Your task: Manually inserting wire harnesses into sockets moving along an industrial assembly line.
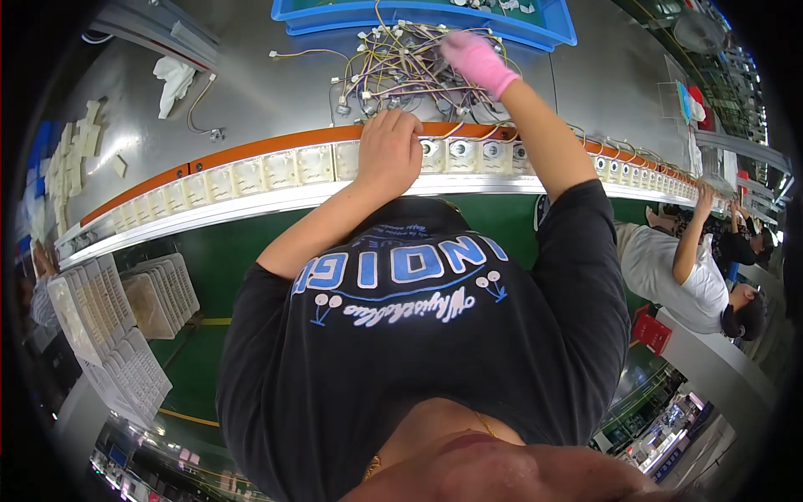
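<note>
My right hand [478,62], in a pink glove with bare forearm, reaches into a tangled heap of thin cables [393,63]. These have white plugs and small grey round parts at their ends. Its fingers are bent in among the wires, closed on a cable; the fingertips are partly hidden. My bare left hand [391,151] rests over the orange-edged rail, fingers close together and curled; whatever lies under them is hidden. Along the rail runs a row of whitish block holders [314,165]. Right of my left hand the holders carry round parts [461,150] with wires trailing over the edge.
Behind the heap stands a blue tray [335,18]. A loose cable [196,109] and a white cloth [173,84] lie on the metal table to the left. White plastic baskets [125,376] stand at lower left. A co-worker [682,268] sits farther right along the rail.
</note>
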